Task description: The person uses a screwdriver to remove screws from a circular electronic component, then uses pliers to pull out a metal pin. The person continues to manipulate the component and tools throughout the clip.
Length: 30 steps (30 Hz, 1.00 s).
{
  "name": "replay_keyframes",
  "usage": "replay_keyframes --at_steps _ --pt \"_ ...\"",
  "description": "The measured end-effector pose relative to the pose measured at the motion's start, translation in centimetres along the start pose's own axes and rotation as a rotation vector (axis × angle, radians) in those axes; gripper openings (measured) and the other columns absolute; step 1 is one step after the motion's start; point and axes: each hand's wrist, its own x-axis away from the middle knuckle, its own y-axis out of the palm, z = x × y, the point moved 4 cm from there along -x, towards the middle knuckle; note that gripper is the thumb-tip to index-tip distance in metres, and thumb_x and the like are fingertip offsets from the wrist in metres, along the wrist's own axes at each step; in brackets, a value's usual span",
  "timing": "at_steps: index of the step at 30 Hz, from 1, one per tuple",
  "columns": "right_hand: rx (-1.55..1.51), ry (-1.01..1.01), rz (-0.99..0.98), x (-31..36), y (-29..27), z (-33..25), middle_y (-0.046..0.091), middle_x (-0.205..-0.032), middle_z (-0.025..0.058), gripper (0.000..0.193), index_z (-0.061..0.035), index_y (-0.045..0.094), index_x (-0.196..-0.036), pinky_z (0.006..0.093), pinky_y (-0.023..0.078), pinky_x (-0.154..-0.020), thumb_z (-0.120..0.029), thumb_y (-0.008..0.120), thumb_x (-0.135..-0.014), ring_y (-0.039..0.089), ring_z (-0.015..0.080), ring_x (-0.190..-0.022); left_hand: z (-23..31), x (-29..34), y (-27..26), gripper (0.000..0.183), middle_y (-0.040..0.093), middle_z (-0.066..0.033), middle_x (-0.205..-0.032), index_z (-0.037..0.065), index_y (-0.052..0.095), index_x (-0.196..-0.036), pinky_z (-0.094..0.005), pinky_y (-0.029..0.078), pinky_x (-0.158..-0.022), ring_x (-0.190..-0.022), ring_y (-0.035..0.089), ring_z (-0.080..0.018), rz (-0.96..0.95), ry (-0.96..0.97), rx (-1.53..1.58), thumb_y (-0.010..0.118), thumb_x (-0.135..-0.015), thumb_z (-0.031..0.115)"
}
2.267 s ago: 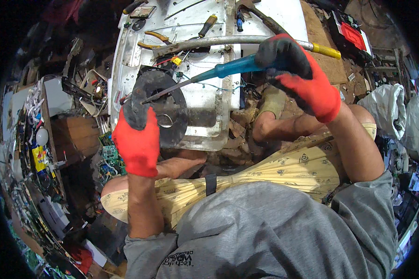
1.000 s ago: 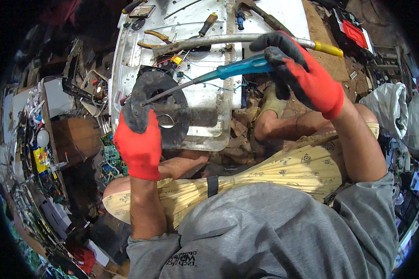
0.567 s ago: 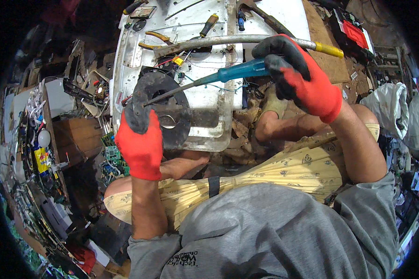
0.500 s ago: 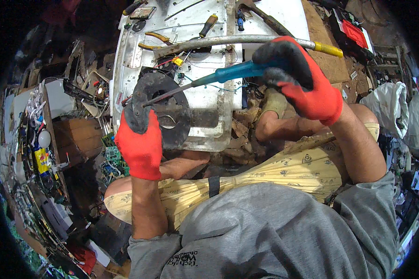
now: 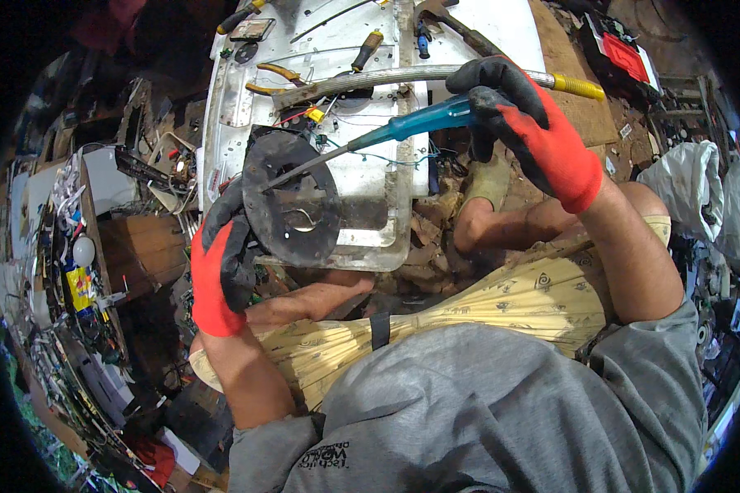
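My right hand (image 5: 543, 135), in a red glove with black palm and fingers, grips the end of a screwdriver (image 5: 423, 122) with a clear blue handle. Its shank slants down to the left, and the tip meets the upper left part of a flat black ring-shaped piece (image 5: 312, 245). My left hand (image 5: 222, 263), gloved alike, is closed on the lower left edge of this ring, its thumb beneath. The ring is tilted above the near end of a dirty white panel (image 5: 370, 234). What the tip touches is too small to tell.
On the panel lie a metal hose (image 5: 370, 80) with a yellow end, pliers (image 5: 278, 72), another screwdriver (image 5: 368, 51) and loose wires. A hammer (image 5: 460, 29) lies at the far side. Electronic scrap (image 5: 78, 255) crowds the left; a white plastic bag (image 5: 686, 185) is at right.
My left hand has slid from the ring's upper left down to its lower left edge, uncovering the screwdriver tip. My right hand's fingers have shifted on the handle's end.
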Motion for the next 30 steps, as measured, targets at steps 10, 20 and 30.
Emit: replay_keyframes --at_steps 10,20,30 --pt "0.159 0.181 -0.002 0.3 0.2 0.1 0.059 -0.100 -0.0013 0.027 -0.0044 0.057 -0.120 0.0211 0.045 -0.073 -0.021 0.055 -0.099 0.052 0.0034 -0.088 -4.6 0.3 0.9 0.036 0.067 -0.0061 -0.110 0.000 0.060 -0.126 -0.0277 0.051 -0.081 -0.094 0.063 -0.0140 0.135 -0.458 0.635 0.062 -0.097 0.021" --pt "0.007 -0.096 -0.051 1.1 0.4 -0.1 0.057 -0.117 0.0052 0.039 -0.0029 0.051 -0.129 0.0252 0.044 -0.093 -0.015 0.059 -0.092 0.052 0.0086 -0.108 -3.5 -0.1 2.1 0.035 0.065 -0.0022 -0.108 0.002 0.061 -0.124 -0.0251 0.049 -0.080 -0.092 0.059 -0.0092 0.153 -0.355 0.521 0.062 -0.098 0.024" --pt "0.096 0.165 -0.025 1.7 -0.1 0.7 0.055 -0.125 0.0049 0.046 -0.0029 0.047 -0.134 0.0292 0.044 -0.097 -0.025 0.058 -0.095 0.053 0.0128 -0.110 -4.1 0.1 2.3 0.028 0.064 -0.0002 -0.100 0.003 0.062 -0.120 -0.0241 0.048 -0.073 -0.085 0.057 -0.0081 0.194 -0.346 0.464 0.060 -0.099 0.021"
